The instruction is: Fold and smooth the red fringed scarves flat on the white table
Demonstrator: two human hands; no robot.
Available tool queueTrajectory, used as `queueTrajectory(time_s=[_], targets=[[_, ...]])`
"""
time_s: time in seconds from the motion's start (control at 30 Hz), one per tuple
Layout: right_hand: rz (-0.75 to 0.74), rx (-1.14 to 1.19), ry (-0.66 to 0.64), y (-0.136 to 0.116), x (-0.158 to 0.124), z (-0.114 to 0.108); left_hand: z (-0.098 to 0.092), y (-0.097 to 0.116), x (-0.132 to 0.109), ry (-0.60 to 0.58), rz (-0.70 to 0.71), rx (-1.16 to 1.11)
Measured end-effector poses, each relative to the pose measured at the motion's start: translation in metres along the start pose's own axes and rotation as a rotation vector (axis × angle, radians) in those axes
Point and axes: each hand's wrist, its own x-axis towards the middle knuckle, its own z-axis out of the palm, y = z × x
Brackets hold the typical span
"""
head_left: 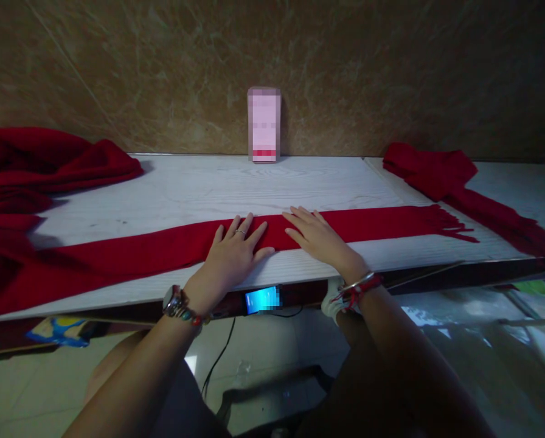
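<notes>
A long red scarf [382,220] lies stretched flat along the front edge of a white wooden table [199,185], its fringed end at the right. My left hand [233,252] rests palm down on the scarf's middle, fingers spread, with a ring on one finger and a watch on the wrist. Right beside it, my right hand [315,237] presses flat on the scarf too, fingers stretched out, bangles on the wrist. Neither hand grips anything.
A heap of red cloth [39,167] lies at the table's left end. Another red scarf [446,176] sits at the back right. A phone [264,125] leans upright against the brown wall. A second lit phone [262,300] with a cable sits under the table edge.
</notes>
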Motion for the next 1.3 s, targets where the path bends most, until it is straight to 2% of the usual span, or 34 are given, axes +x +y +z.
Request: queueTrajectory(time_s=[0.43,0.63,0.8,0.93,1.07,1.17,1.3], targets=[[-0.011,-0.018,0.011,0.01,-0.002,0.006,-0.004,-0.039,-0.035,-0.094,-0.175,0.017],[0.015,0.004,-0.002,0.01,0.0,0.005,-0.002,-0.052,-0.05,-0.083,-0.309,0.067],[0.038,0.028,0.01,0.008,0.002,0.005,0.0,-0.055,-0.059,-0.038,-0.401,0.082],[0.068,0.008,0.07,-0.012,0.009,0.002,0.001,-0.053,-0.057,0.016,-0.385,0.071],[-0.076,0.034,0.053,-0.047,0.019,0.006,-0.001,-0.049,-0.05,0.082,-0.288,0.052],[-0.185,0.035,-0.006,-0.063,0.022,0.013,-0.002,-0.046,-0.045,0.033,-0.255,0.002],[-0.223,0.022,-0.025,-0.063,0.021,0.02,-0.001,-0.045,-0.046,-0.063,-0.313,-0.009]])
